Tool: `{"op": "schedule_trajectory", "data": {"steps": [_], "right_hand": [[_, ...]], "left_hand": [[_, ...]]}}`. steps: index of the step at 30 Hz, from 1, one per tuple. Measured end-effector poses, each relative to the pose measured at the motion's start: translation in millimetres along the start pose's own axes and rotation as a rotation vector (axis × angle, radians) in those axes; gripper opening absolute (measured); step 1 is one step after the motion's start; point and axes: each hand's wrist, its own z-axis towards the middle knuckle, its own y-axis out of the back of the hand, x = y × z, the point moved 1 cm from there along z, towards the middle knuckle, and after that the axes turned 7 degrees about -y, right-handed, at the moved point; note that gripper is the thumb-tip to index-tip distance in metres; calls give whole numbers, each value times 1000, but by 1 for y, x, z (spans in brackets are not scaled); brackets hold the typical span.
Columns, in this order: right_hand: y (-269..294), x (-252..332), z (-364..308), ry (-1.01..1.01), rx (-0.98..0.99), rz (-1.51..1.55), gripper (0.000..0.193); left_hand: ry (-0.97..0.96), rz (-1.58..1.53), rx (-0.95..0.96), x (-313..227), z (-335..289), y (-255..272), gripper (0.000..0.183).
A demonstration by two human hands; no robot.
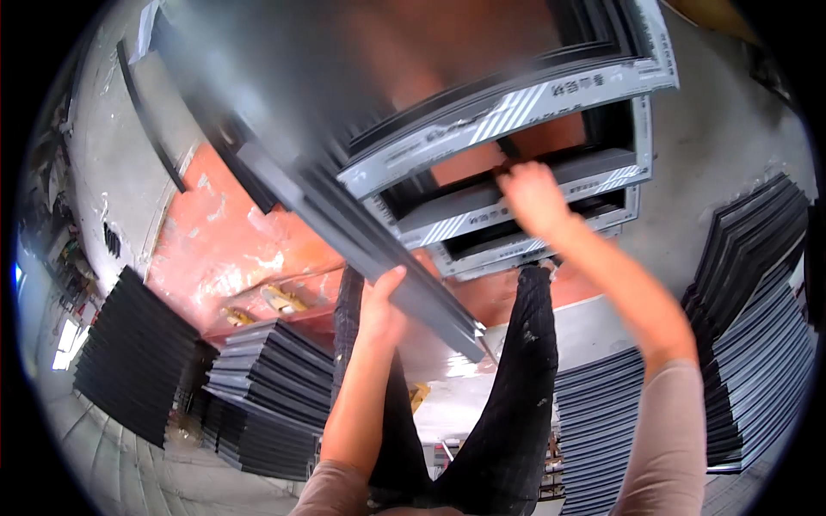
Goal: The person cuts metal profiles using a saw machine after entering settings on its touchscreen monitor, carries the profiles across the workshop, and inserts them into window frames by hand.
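My left hand (pixel 383 305) is closed round a long grey metal profile (pixel 361 219), with the thumb along its near edge. The profile slants from the upper left to an end between my legs. My right hand (pixel 533 199) reaches over a stack of rectangular frames in silvery printed film, its fingers pinched together above the bar of the middle frame (pixel 525 196). What those fingers hold, if anything, is too blurred to make out. The top frame (pixel 508 116) lies beyond the hand, and a blurred dark shape covers part of its left side.
Red sheeting (pixel 224 245) covers part of the floor on the left. Stacked dark profiles (pixel 138 357) and bundled grey profiles (pixel 271 374) lie at lower left. More stacked profiles (pixel 766 370) stand at right. A thin black strip (pixel 148 116) lies at upper left.
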Motion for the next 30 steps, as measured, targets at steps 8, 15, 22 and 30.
{"op": "schedule_trajectory", "data": {"steps": [8, 15, 22, 30], "right_hand": [[-19, 117, -102, -46, -16, 1547, 62], [-38, 7, -156, -97, -180, 1002, 36], [-82, -123, -237, -282, -28, 543, 33], [-133, -149, -173, 41, -205, 208, 42]], "left_hand": [[10, 161, 151, 22, 1, -6, 43], [69, 207, 126, 45, -3, -19, 45], [-130, 256, -78, 69, 0, -20, 22], [-402, 239, -335, 138, -8, 44, 17]]}}
